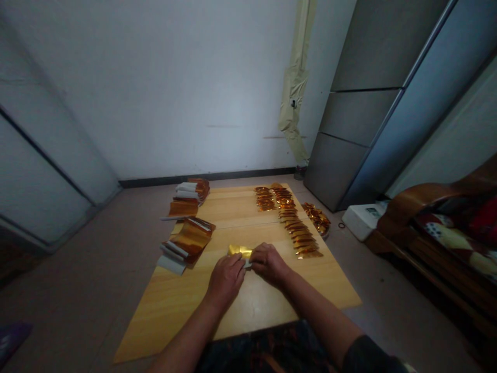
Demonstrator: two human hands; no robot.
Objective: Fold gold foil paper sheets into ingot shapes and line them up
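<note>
A sheet of gold foil paper (239,250) with a pale underside lies low over the table's middle, its near edge turned up. My left hand (227,277) grips its left part, fingers pressed together on the near edge. On its right end my right hand (268,263) pinches the same sheet between thumb and fingers. Stacks of flat gold foil sheets (194,235) with grey-white backs lie to the left. Overlapping rows of folded gold foil pieces (297,228) run along the table's right side.
The light wooden table (256,311) stands before a white wall. Beyond its right edge a container heaped with folded foil pieces (316,217) sits on the floor. A grey refrigerator (349,114), a white box (363,220) and a wooden bench (411,233) are to the right.
</note>
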